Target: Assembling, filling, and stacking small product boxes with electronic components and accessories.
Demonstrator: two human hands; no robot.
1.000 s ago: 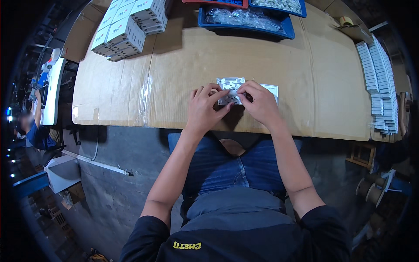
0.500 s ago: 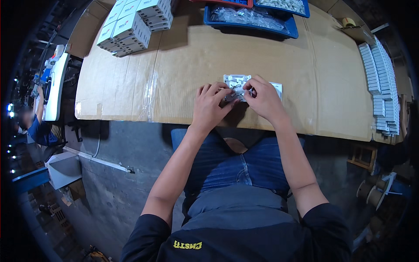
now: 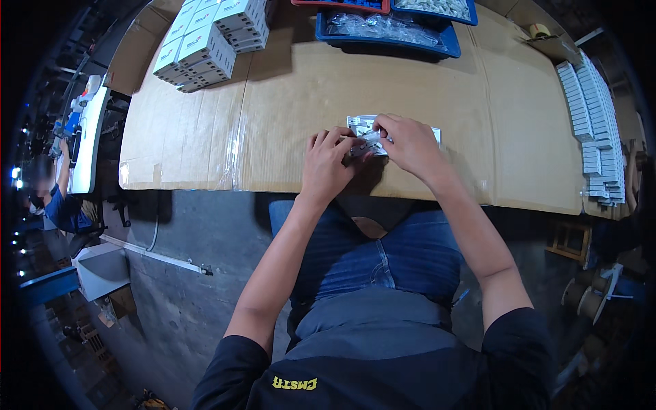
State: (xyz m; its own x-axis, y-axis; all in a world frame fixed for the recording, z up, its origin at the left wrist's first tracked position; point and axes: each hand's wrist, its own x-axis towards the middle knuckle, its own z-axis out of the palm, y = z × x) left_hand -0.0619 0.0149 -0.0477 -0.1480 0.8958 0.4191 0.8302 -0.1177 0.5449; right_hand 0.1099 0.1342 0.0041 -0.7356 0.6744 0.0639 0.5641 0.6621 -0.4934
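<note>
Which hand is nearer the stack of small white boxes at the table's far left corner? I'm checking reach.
Left. The left hand lies below and right of the stacked white boxes; the right hand is farther right.

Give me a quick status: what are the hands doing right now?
Left hand and right hand both pinching a small clear plastic packet. Packet over a flat white card on the cardboard-covered table. Nothing in the way.

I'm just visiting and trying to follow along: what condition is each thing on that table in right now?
Left hand: fingers pressed on the small clear packet.
Right hand: fingertips pinching the same packet.
Small clear packet: held between both hands, just above the table.
Flat white card: lying flat, partly covered.
Blue tray: filled with clear bags.
White boxes: stacked, closed.
White strips: lined in rows.
</note>
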